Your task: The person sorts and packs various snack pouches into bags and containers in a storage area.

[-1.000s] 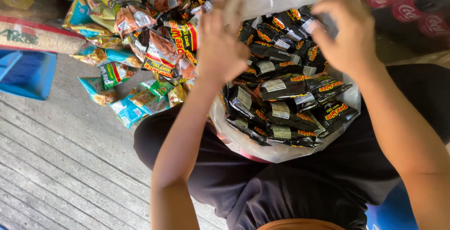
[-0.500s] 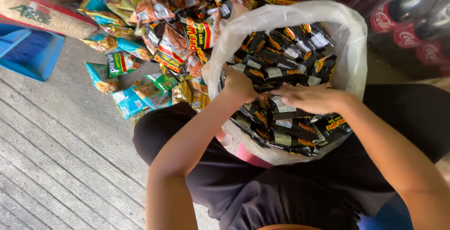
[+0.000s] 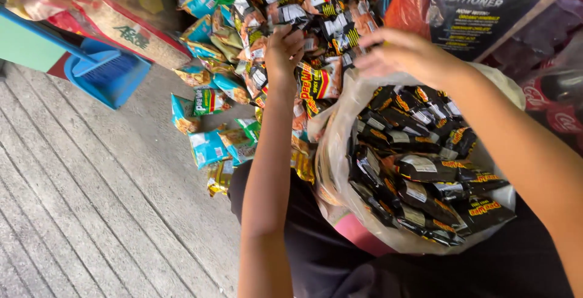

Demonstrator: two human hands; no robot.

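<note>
A clear plastic bag (image 3: 340,170), lower right, is filled w/ small black snack packets (image 3: 425,179) marked in orange and white. A heap of mixed packets (image 3: 285,25), black, red, orange, is piled top centre. Blue and green packets (image 3: 209,125) are scattered left of it. A large red-and-blue sack (image 3: 467,6) is seen top right.

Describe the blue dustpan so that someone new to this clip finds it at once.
Start at the pile of snack packets spilling across the top middle, under the person's left hand. Go left across the grey ribbed floor to the upper left corner. The dustpan lies there, the only plain bright blue plastic thing, its long handle running off the frame's left edge.
</note>
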